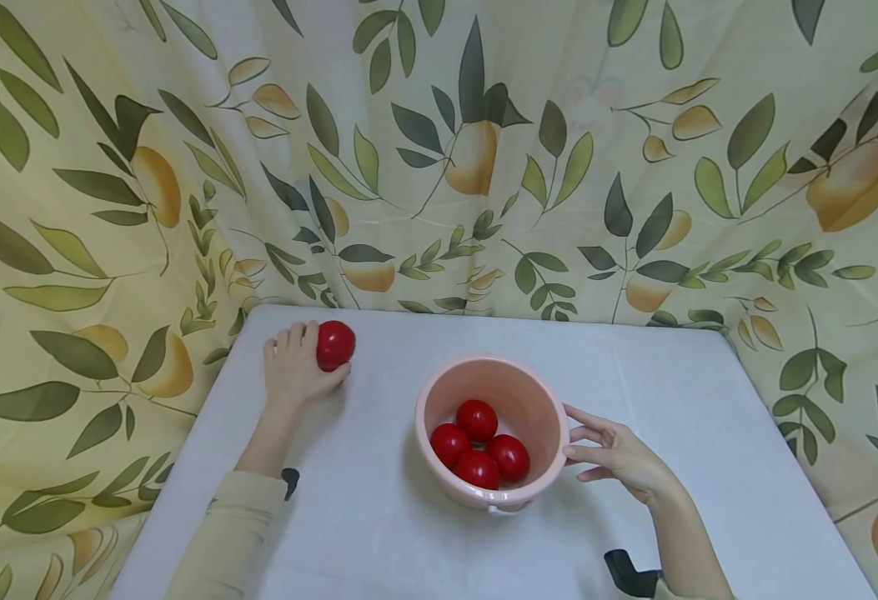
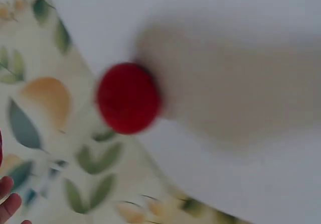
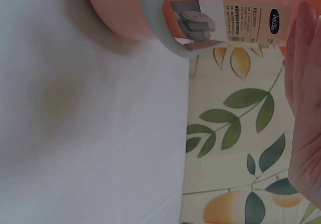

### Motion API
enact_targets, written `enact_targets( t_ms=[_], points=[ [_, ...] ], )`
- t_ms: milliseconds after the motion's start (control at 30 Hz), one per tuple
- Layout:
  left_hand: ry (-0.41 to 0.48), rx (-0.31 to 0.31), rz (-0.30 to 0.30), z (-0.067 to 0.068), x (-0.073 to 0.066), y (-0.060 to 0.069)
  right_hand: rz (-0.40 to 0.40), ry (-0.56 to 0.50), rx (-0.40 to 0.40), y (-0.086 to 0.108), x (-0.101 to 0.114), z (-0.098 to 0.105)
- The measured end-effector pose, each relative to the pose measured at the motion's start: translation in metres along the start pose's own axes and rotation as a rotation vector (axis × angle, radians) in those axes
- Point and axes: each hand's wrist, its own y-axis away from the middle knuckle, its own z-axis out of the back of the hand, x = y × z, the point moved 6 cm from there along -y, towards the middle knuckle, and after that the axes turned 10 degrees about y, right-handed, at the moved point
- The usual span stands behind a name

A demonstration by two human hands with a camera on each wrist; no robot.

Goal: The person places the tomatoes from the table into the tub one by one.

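On the far left of the table, my left hand holds a glossy red ball between thumb and fingers. In the left wrist view, a blurred red ball shows by the table's edge; a sliver of red and a few fingertips are cut off at the left border. A pink bucket stands near the middle with several red balls inside. My right hand touches the bucket's right side with fairly straight fingers, seen also along the wall in the right wrist view.
The bucket has a pale handle and a printed label on its outside. A white cloth-covered table lies under everything. A leaf-and-fruit patterned curtain hangs behind and at the sides.
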Motion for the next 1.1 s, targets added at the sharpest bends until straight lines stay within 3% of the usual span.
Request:
enact_targets(
  t_ms=[133, 267, 500, 800, 1100],
  points=[
    [-0.012, -0.02, -0.14, 0.008, -0.051, -0.004, -0.004, -0.001, -0.004, -0.001, -0.001, 0.0],
    [-0.053, -0.005, -0.259, 0.008, -0.097, -0.001, -0.009, 0.001, -0.006, -0.001, -0.001, 0.0],
    [-0.073, 0.096, -0.425, -0.013, -0.158, 0.016, -0.005, -0.001, -0.003, -0.002, -0.001, -0.001],
    [-0.149, 0.25, -0.547, -0.058, -0.202, 0.039, -0.011, -0.002, -0.008, -0.002, -0.002, -0.001],
    [-0.367, 0.454, -0.595, -0.09, -0.22, 0.044, -0.026, 0.005, -0.014, -0.002, -0.005, 0.0]
  ],
)
